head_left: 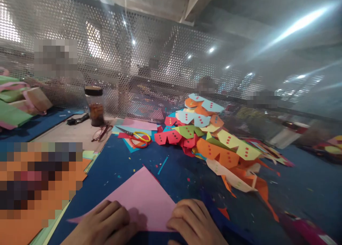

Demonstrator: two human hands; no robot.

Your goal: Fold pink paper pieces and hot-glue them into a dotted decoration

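Note:
A sheet of pink paper [149, 202] lies on the blue table, folded to a triangle with its tip pointing away from me. The straight edge nearest me runs between my hands. My left hand [107, 220] rests on the paper's near left part, fingers bent and close together. At the near right corner, my right hand [193, 220] holds the edge with curled fingers. Both thumbs are partly hidden. Beyond the paper lie scissors [137, 138] with red and yellow handles, on some coloured sheets. To the right is a heap of folded paper shapes [217, 152] with small red marks.
A jar with a dark lid [96, 107] and eyeglasses [100, 133] stand on a pale board at left. Orange paper [80, 180] lies at near left. A perforated metal screen [149, 66] rises behind. Paper scraps [162, 165] dot the blue table [117, 173].

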